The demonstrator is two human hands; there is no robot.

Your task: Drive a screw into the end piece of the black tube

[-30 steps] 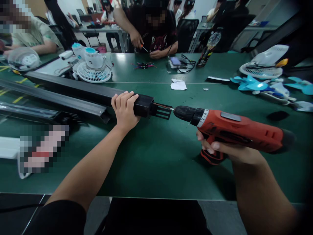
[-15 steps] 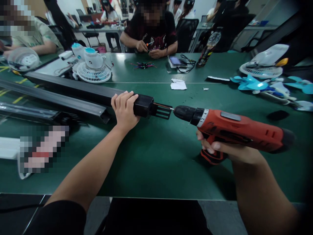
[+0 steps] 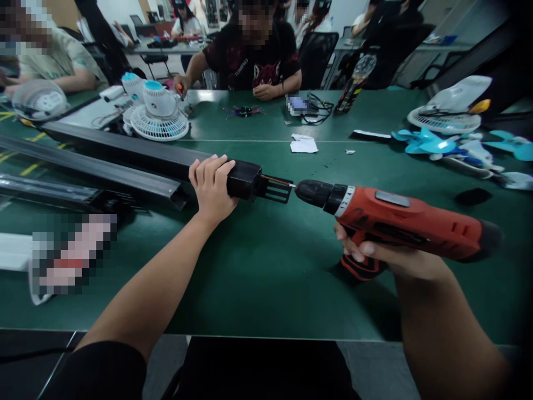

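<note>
My left hand [image 3: 214, 186] is wrapped over a long black square tube [image 3: 166, 154] near its right end, pressing it on the green table [image 3: 266, 278]. A slotted black bracket [image 3: 275, 190] juts from that end. My right hand [image 3: 375, 253] grips the handle of a red cordless drill [image 3: 400, 214], which lies level and points left. Its thin bit [image 3: 292, 185] runs along the bracket's upper edge toward the tube end; where the tip meets the tube I cannot make out. Two more black profiles, a middle one [image 3: 125, 172] and a nearer one [image 3: 50, 189], lie beside the tube.
White fan parts [image 3: 160, 119] stand at the back left. Blue fan blades [image 3: 425, 141] and a white grille [image 3: 443, 116] lie at the right. Paper scraps [image 3: 303, 144], a bottle [image 3: 352, 89] and a small wired frame [image 3: 244, 111] are across the table, where a person [image 3: 258, 61] sits.
My hands, the tube and the drill hold nearly the same place. Across the table, the person's hand with an orange-handled tool has moved left toward the fan parts.
</note>
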